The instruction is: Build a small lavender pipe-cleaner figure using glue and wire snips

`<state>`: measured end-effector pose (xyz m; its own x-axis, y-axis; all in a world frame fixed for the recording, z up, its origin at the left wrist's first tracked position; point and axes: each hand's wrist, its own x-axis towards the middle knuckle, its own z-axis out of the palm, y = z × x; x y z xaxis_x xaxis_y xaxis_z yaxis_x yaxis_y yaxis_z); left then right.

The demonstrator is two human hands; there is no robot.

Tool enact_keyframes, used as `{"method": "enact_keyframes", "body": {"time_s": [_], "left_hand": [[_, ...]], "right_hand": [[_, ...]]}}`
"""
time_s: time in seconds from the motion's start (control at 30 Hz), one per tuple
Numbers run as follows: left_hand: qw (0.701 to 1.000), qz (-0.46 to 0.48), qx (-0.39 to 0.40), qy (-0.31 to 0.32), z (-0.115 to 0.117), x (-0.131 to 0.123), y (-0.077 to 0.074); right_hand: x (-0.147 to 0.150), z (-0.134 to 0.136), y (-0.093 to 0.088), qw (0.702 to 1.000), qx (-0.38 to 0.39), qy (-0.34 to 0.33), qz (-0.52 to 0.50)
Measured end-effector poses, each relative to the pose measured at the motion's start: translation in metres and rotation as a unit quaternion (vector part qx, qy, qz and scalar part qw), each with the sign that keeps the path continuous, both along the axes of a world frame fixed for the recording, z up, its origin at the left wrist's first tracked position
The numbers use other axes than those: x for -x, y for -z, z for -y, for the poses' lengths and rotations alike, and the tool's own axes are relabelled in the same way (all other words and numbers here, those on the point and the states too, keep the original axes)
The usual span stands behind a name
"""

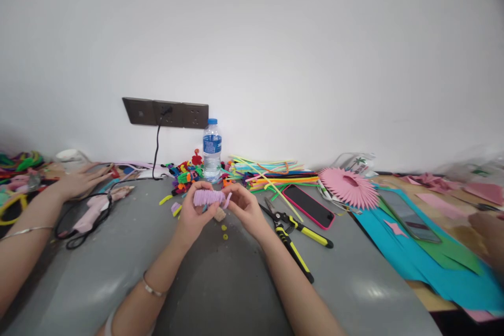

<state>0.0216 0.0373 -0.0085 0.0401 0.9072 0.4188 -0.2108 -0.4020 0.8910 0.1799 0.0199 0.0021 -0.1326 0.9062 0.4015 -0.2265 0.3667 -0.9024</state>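
Observation:
A coiled piece of lilac pipe cleaner [208, 198] is held over the grey table [236, 283]. My left hand [192, 215] is wrapped round the coil from its left side. At the coil's right end, my right hand [244, 207] pinches the short loose tail. Just below the hands lie a small beige lump [219, 214] and small yellow curls [224, 237]. Yellow-and-black pliers [293, 231] rest beside my right forearm, their jaws towards the back.
Behind the hands stand a water bottle [212, 149] and a pipe cleaner bundle [275, 169]. A pink-cased phone [309, 206] lies to the right. Another person's arm [43, 220] reaches past a pink glue gun [92, 214]; a blurred hand [488, 231] is at far right.

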Motion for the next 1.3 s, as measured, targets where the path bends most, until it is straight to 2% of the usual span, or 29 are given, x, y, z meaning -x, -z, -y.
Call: {"method": "enact_keyframes", "body": {"time_s": [0.2,0.57,0.9,1.3], "left_hand": [[0.999,0.023,0.025,0.002,0.0017,-0.0013,-0.0033],[0.999,0.024,0.009,0.036,0.0034,-0.0005,-0.0016],[0.999,0.029,0.006,0.043,0.0021,-0.0005,-0.0021],[0.998,0.028,0.011,0.051,0.0023,0.0002,0.0010]], "right_hand": [[0.0019,0.0011,-0.0014,1.000,0.010,0.014,0.018],[-0.0021,0.0005,0.0001,1.000,0.018,-0.021,0.002],[-0.0016,0.0010,-0.0012,1.000,-0.016,0.013,0.022],[-0.0036,0.0005,0.0012,0.999,-0.003,0.011,0.030]]}}
